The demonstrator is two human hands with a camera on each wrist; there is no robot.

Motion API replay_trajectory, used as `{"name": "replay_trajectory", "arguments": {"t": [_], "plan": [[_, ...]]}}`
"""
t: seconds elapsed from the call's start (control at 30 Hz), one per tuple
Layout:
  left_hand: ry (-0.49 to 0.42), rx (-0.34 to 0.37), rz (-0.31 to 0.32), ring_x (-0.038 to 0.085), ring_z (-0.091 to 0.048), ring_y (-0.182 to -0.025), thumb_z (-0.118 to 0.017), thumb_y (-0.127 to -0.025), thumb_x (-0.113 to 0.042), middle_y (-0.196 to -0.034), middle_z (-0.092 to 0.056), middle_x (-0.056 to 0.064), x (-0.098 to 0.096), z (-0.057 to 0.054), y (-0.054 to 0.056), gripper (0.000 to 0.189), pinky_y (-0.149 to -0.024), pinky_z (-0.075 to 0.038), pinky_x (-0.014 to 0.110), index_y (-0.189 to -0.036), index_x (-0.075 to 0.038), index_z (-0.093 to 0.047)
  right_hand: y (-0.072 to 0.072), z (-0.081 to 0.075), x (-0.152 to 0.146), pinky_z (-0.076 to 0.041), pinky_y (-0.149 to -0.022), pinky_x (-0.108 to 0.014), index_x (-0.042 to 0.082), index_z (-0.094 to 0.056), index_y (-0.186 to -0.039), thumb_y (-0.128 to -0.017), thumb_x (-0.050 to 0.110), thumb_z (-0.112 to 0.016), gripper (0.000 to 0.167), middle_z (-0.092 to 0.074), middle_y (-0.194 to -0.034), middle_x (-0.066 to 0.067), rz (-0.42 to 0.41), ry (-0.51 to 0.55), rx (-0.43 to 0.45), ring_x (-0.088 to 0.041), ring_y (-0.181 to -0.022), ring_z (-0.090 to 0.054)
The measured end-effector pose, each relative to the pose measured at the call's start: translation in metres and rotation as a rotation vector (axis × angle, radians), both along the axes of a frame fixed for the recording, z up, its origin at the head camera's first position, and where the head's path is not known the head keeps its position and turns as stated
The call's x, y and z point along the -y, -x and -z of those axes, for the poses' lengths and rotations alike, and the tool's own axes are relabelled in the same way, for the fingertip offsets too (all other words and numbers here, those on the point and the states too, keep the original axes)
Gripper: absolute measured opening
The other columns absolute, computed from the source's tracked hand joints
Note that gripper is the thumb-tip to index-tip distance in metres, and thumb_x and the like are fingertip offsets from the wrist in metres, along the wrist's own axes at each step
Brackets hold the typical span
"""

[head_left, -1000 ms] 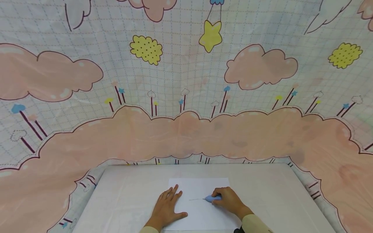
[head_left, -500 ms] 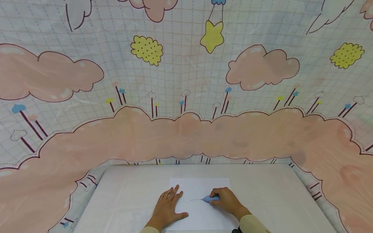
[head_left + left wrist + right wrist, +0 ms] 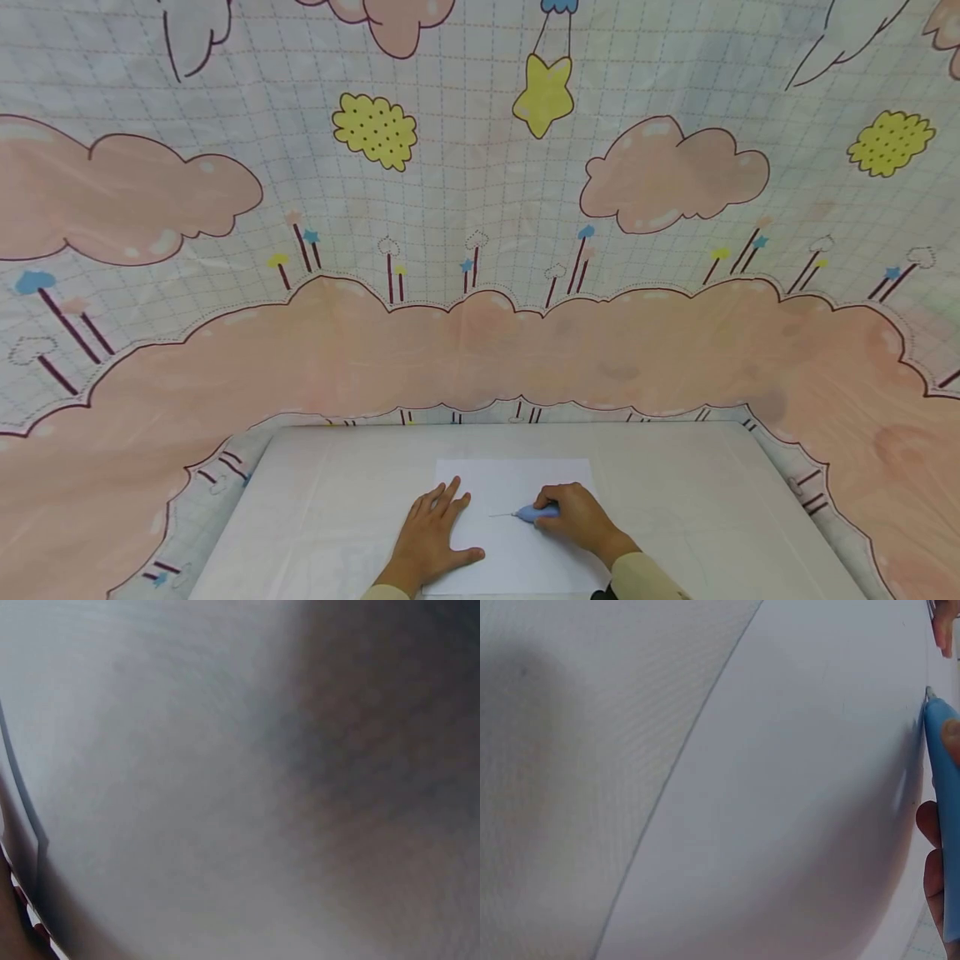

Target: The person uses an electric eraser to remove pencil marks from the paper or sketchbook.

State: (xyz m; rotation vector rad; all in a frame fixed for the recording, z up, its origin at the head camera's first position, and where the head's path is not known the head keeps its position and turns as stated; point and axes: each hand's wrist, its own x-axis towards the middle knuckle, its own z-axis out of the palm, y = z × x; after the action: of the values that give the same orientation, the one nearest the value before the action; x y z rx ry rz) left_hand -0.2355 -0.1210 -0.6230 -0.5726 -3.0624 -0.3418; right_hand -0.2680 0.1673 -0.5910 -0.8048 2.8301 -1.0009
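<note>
A sheet of white paper [image 3: 540, 562] lies on the pale table. My left hand [image 3: 431, 537] rests flat on its left part, fingers spread and thumb pointing right. In my right hand [image 3: 581, 517] I grip a thick blue correction pen [image 3: 534, 513], its tip pointing left. A thin dark line [image 3: 500, 515] runs across the paper and meets the tip. The right wrist view shows the blue barrel [image 3: 946, 787] between thumb and curled fingers, with its small metal tip at the paper. My left wrist view is mostly blurred pale surface, so it adds little.
The white-covered table [image 3: 322, 483] extends to both sides of the paper. Behind it hangs a cloth [image 3: 480, 350] printed with pink clouds and stars. A dark band [image 3: 603, 594] sits at my right wrist, beside the beige sleeve [image 3: 645, 575].
My right hand has slid slightly left with the correction pen, its tip following the line. Less of the line shows to the left of the tip. My left hand stays in place.
</note>
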Motion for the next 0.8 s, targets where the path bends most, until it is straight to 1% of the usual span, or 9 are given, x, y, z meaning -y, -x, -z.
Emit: {"name": "replay_trajectory", "arguments": {"t": [0.13,0.33,0.57,0.8], "plan": [[0.000,0.002,-0.001,0.030,-0.035,-0.142,-0.044,-0.074,-0.089,-0.161,-0.032,0.003,-0.0002,0.0009,-0.0014,0.099,-0.115,-0.030,0.052,-0.146,-0.022,-0.049,-0.0010,-0.0004,0.0004,-0.058,-0.079,-0.028,0.018,-0.073,-0.087,-0.078,0.019,-0.083,0.013,-0.075,-0.092,0.007,-0.001,-0.001,0.011,-0.010,-0.089,-0.069],[0.000,-0.001,-0.007,0.031,-0.036,-0.142,-0.044,-0.074,-0.089,-0.161,-0.032,0.003,-0.0005,0.0012,-0.0033,0.099,-0.115,-0.030,0.052,-0.146,-0.021,-0.049,-0.0014,-0.0006,0.0016,-0.058,-0.080,-0.029,0.017,-0.073,-0.087,-0.079,0.019,-0.082,0.013,-0.074,-0.091,0.007,-0.010,-0.004,0.002,-0.009,-0.088,-0.068],[0.006,0.003,-0.014,0.031,-0.036,-0.142,-0.044,-0.073,-0.089,-0.161,-0.032,0.004,-0.0025,0.0005,-0.0054,0.099,-0.116,-0.029,0.051,-0.145,-0.021,-0.049,-0.0034,-0.0008,0.0043,-0.058,-0.081,-0.030,0.017,-0.074,-0.088,-0.079,0.020,-0.082,0.013,-0.074,-0.093,0.007,-0.013,-0.012,0.011,-0.011,-0.090,-0.069],[0.006,-0.007,-0.019,0.030,-0.035,-0.142,-0.044,-0.073,-0.090,-0.160,-0.032,0.003,-0.0031,0.0010,-0.0088,0.099,-0.115,-0.029,0.051,-0.145,-0.022,-0.049,-0.0056,-0.0029,0.0063,-0.058,-0.082,-0.031,0.016,-0.074,-0.089,-0.079,0.020,-0.082,0.013,-0.075,-0.093,0.006,-0.018,-0.014,0.008,-0.012,-0.090,-0.069]]}}
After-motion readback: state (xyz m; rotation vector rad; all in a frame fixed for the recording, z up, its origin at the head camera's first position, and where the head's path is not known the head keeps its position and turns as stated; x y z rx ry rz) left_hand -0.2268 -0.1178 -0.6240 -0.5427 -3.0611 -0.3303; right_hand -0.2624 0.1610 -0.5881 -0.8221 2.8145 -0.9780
